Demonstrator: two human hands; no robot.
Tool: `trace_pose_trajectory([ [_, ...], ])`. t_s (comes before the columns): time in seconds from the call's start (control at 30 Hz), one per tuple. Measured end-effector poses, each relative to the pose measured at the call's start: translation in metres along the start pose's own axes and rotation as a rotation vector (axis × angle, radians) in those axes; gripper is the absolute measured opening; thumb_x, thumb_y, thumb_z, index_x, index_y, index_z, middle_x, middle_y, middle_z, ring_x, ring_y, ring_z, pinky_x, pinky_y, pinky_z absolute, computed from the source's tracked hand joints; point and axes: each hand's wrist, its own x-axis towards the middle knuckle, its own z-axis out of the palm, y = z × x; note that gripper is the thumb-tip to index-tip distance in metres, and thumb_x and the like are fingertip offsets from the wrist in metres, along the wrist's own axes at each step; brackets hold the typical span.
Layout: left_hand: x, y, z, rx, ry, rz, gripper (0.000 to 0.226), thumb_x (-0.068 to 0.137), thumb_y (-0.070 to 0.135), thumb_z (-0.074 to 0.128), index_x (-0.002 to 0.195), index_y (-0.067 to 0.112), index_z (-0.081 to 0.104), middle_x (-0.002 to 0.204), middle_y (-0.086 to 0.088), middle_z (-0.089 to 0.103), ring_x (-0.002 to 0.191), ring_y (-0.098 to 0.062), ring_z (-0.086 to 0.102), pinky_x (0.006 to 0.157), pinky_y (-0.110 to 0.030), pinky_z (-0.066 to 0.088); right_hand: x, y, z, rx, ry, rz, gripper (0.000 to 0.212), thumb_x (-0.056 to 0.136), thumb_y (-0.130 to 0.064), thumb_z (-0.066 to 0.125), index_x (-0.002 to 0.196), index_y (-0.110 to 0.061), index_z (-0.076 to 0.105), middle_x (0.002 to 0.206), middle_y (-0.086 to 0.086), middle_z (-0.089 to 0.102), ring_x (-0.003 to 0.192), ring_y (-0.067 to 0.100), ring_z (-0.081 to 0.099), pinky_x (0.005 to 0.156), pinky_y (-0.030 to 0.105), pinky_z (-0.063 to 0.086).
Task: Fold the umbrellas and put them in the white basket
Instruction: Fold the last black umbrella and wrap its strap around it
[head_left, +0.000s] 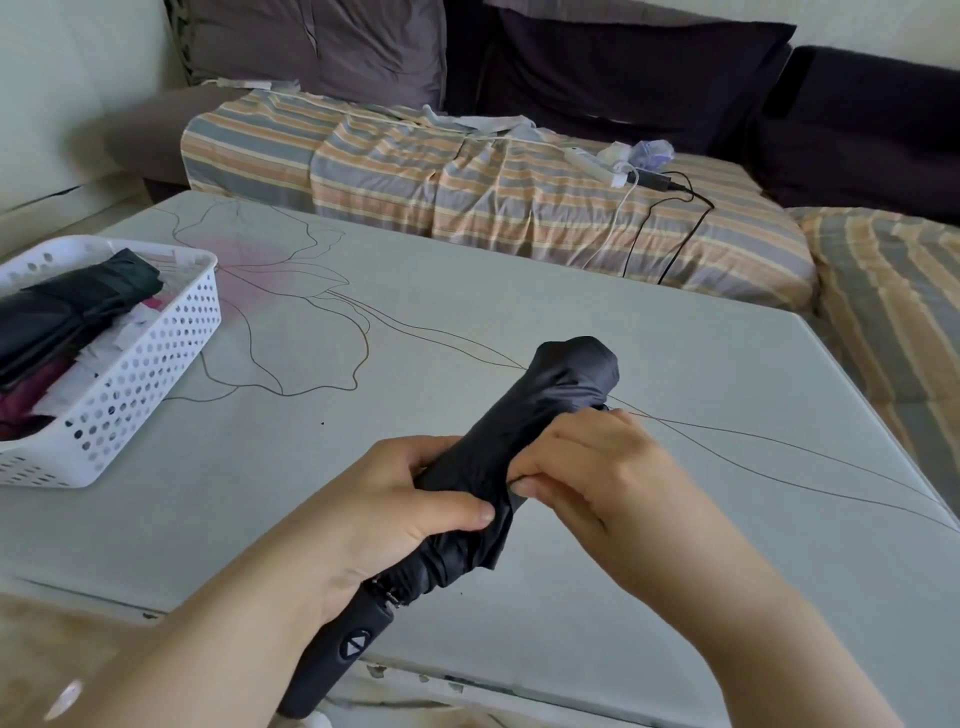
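Two hands grip rolled black umbrella (519, 447).

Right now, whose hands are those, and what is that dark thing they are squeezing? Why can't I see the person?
The camera sits on the person's head and looks down, so you see only their arms and hands. The left hand grips a black folding umbrella around its middle. The right hand pinches the loose cloth to wrap it tight. The umbrella's handle points toward the person. They work over a pale table with a flower drawn on it. At the left stands a white basket with holes, already holding folded umbrellas. Behind is a sofa with a striped blanket.
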Motion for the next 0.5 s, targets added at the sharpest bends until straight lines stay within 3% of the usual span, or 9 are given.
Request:
trace_pose_trajectory([
  [0.1, -0.002, -0.002, 0.001, 0.001, -0.006, 0.007, 0.023, 0.067, 0.014, 0.074, 0.086, 0.026, 0.074, 0.074, -0.002, 0.07, 0.066, -0.013, 0.065, 0.06, -0.02, 0.049, 0.002, -0.004, 0.007, 0.023, 0.043, 0.119, 0.019, 0.083, -0.032, 0.051, 0.077, -0.017, 0.06, 0.065, -0.006, 0.057, 0.063, 0.015, 0.05, 0.061, 0.02, 0.037],
  [0.2, -0.005, -0.003, 0.0, -0.055, 0.003, -0.001, 0.019, 0.068, 0.014, 0.073, 0.084, 0.023, 0.073, 0.07, -0.005, 0.067, 0.062, -0.018, 0.063, 0.055, -0.023, 0.048, 0.005, -0.009, 0.011, 0.105, 0.099, 0.208, 0.019, 0.079, -0.042, 0.057, 0.082, -0.026, 0.049, 0.072, -0.013, 0.053, 0.072, 0.006, 0.046, 0.068, 0.011, 0.036],
  [0.3, -0.006, -0.002, -0.003, -0.121, 0.052, 0.028, 0.025, 0.06, 0.02, 0.068, 0.085, 0.024, 0.074, 0.072, -0.008, 0.068, 0.064, -0.02, 0.065, 0.058, -0.027, 0.049, 0.013, -0.021, 0.012, 0.266, 0.186, 0.581, 0.046, 0.067, -0.055, 0.071, 0.079, -0.034, 0.032, 0.08, -0.019, 0.04, 0.079, -0.001, 0.042, 0.07, 0.009, 0.034],
  [0.4, -0.007, 0.002, -0.006, -0.163, 0.097, 0.1, 0.029, 0.062, 0.021, 0.067, 0.09, 0.028, 0.073, 0.082, -0.007, 0.073, 0.071, -0.021, 0.069, 0.064, -0.03, 0.052, 0.018, -0.028, 0.022, 0.717, 0.072, 1.043, 0.066, 0.052, -0.075, 0.068, 0.095, -0.032, 0.042, 0.093, -0.013, 0.053, 0.088, 0.002, 0.054, 0.076, 0.016, 0.043],
  [0.43, -0.008, 0.002, -0.006, -0.157, 0.107, 0.132, 0.029, 0.064, 0.021, 0.066, 0.09, 0.031, 0.072, 0.085, -0.005, 0.074, 0.074, -0.02, 0.07, 0.066, -0.029, 0.053, 0.02, -0.029, 0.028, 0.887, 0.049, 1.068, 0.074, 0.053, -0.079, 0.066, 0.103, -0.027, 0.049, 0.098, -0.008, 0.062, 0.094, 0.007, 0.06, 0.082, 0.024, 0.049],
  [0.5, -0.008, 0.004, -0.006, -0.156, 0.111, 0.162, 0.028, 0.072, 0.02, 0.064, 0.093, 0.037, 0.071, 0.089, -0.003, 0.074, 0.083, -0.018, 0.071, 0.073, -0.03, 0.054, 0.029, -0.034, 0.034, 1.09, 0.095, 0.99, 0.057, 0.073, -0.068, 0.065, 0.104, -0.02, 0.06, 0.095, -0.002, 0.072, 0.095, 0.013, 0.067, 0.082, 0.029, 0.054],
])
